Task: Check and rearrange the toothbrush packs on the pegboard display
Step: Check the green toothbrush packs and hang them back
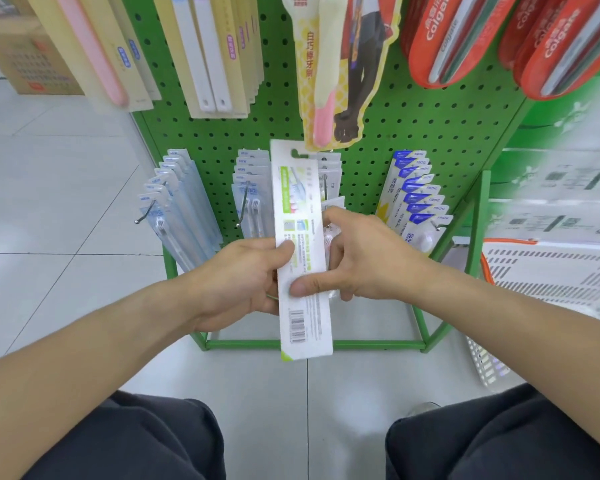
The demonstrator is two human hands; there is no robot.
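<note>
Head view: both hands hold one toothbrush pack (pixel 303 258) upright, back side (barcode low down) facing the camera, in front of the green pegboard (pixel 413 133). The left hand (pixel 243 278) grips its left edge; the right hand (pixel 357 258) pinches it, thumb across the card.

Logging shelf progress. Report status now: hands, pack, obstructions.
Left hand and right hand both grip the long white toothbrush pack, back side with barcode facing up. Pack off its hook, before the green pegboard. Nothing blocking.
</note>
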